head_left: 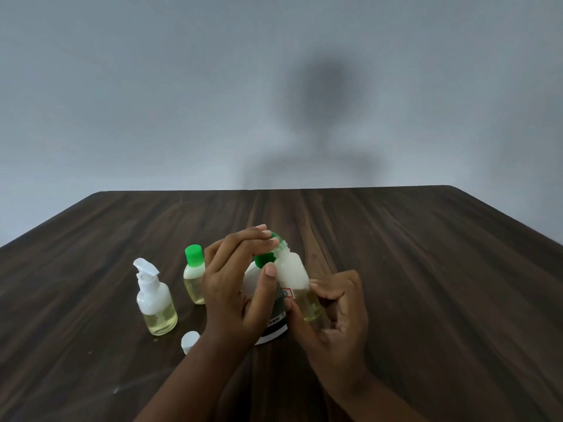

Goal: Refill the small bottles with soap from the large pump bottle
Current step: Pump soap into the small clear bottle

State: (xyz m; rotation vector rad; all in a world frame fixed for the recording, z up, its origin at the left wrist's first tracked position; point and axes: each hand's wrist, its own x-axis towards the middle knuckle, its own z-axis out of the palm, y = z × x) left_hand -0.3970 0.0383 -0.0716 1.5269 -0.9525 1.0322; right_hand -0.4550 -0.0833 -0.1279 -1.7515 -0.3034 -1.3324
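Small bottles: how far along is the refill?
Looks done: the green-capped bottle and small pump bottle stand closed, holding yellowish soap. In hand: the right hand grips a third small bottle, neck open; the left hand pinches its green cap beside it. Left: probably closing it; a loose white cap lies on the table.

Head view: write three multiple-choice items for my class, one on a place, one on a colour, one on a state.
1. The loose white cap lies: A on the table; B on a bottle; C in a hand.
2. The cap in the left hand is: A white; B green; C red.
3. The small bottle in the right hand is: A capped; B lying flat; C uncapped.
Key: A, it rests on the wood; B, green shows between the fingers; C, its threaded neck is bare.
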